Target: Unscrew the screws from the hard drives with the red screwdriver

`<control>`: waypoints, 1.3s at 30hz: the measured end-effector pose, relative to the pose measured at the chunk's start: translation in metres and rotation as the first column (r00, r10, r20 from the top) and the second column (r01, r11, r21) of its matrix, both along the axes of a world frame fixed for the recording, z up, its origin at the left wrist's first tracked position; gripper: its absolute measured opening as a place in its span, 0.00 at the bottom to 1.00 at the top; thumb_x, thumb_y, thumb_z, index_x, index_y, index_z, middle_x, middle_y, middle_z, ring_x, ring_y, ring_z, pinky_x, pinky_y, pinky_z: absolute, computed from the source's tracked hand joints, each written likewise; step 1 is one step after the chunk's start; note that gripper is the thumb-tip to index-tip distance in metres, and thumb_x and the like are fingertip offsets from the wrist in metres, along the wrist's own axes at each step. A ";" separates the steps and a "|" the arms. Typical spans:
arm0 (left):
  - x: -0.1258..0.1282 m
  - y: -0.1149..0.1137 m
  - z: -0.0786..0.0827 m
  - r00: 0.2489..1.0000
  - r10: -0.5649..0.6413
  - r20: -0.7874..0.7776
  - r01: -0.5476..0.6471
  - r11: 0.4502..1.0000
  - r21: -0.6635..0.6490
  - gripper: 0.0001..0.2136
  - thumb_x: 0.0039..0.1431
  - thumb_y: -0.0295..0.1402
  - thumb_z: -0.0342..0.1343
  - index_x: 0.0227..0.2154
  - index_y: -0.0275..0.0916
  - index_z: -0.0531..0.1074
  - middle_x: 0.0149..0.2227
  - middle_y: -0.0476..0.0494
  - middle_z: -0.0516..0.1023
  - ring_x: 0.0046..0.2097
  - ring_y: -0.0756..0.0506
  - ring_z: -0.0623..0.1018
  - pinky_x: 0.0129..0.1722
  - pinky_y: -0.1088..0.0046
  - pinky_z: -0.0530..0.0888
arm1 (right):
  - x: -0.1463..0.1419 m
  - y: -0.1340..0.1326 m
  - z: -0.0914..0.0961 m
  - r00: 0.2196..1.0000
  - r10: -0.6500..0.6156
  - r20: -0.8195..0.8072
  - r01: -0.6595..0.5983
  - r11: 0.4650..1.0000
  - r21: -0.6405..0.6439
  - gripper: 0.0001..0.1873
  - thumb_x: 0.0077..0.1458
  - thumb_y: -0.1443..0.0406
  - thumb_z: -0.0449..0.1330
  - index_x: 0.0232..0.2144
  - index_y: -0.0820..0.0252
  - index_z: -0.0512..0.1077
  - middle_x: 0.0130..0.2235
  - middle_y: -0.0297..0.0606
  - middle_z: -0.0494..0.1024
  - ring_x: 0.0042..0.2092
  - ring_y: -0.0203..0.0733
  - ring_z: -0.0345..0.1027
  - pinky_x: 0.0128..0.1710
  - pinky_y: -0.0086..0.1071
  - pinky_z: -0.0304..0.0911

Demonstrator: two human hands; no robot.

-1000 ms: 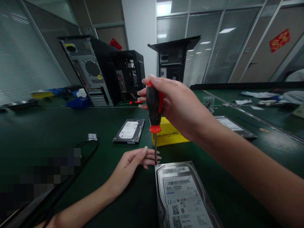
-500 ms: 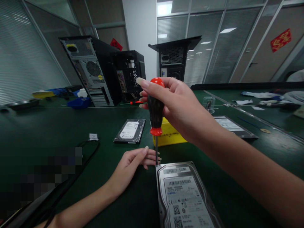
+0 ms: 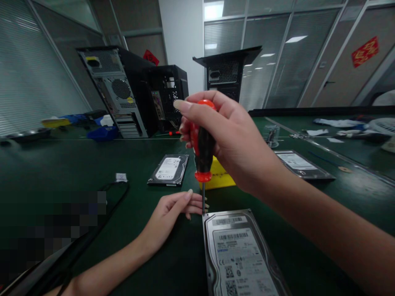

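My right hand is closed around the red and black handle of a screwdriver, held upright. Its thin shaft comes down on the far left corner of a silver hard drive, which lies label up in front of me. Beside that corner, my left hand rests low over the table with its fingers stretched out behind the shaft. Whether the left fingertips touch the drive or shaft is hard to tell. The exact contact of the screwdriver tip is too small to make out.
A second hard drive lies behind my left hand, and a third hard drive to the right. Behind my right hand sits a yellow box. Computer cases stand at the back. Black cables run along the left.
My right hand's fingers have shifted over the top of the screwdriver handle, and the handle has turned to show more red on its left. My left hand and the drive stay put.
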State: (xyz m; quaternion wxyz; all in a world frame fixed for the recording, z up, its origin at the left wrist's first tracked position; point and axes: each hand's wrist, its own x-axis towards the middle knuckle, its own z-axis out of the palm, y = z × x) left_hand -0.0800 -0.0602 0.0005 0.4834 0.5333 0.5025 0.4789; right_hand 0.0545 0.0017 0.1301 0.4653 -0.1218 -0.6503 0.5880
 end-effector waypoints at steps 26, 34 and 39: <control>0.000 0.001 0.000 1.000 -0.020 0.018 0.020 0.998 -0.051 0.18 0.62 0.44 0.49 0.40 0.32 0.75 0.41 0.37 0.79 0.41 0.43 0.78 0.33 0.75 0.70 | -0.001 0.008 -0.002 0.992 -0.122 -0.031 0.124 0.990 0.062 0.07 0.51 0.69 0.56 0.34 0.58 0.62 0.23 0.26 0.65 0.23 0.28 0.62 0.23 0.21 0.59; 0.002 0.000 -0.001 1.000 -0.019 0.011 0.020 0.998 -0.055 0.18 0.62 0.43 0.48 0.40 0.32 0.75 0.41 0.37 0.79 0.41 0.44 0.78 0.33 0.75 0.69 | 0.003 0.007 -0.001 0.999 -0.036 -0.001 0.036 0.993 0.112 0.05 0.50 0.72 0.56 0.31 0.60 0.64 0.26 0.28 0.65 0.25 0.27 0.62 0.24 0.20 0.60; 0.002 0.000 0.002 1.000 -0.008 0.014 0.009 0.997 -0.077 0.19 0.61 0.45 0.50 0.41 0.33 0.74 0.42 0.37 0.79 0.42 0.43 0.78 0.36 0.74 0.70 | 0.010 0.010 0.003 0.991 0.066 0.113 -0.087 0.977 0.193 0.01 0.54 0.68 0.55 0.31 0.60 0.65 0.29 0.30 0.65 0.30 0.29 0.63 0.29 0.21 0.63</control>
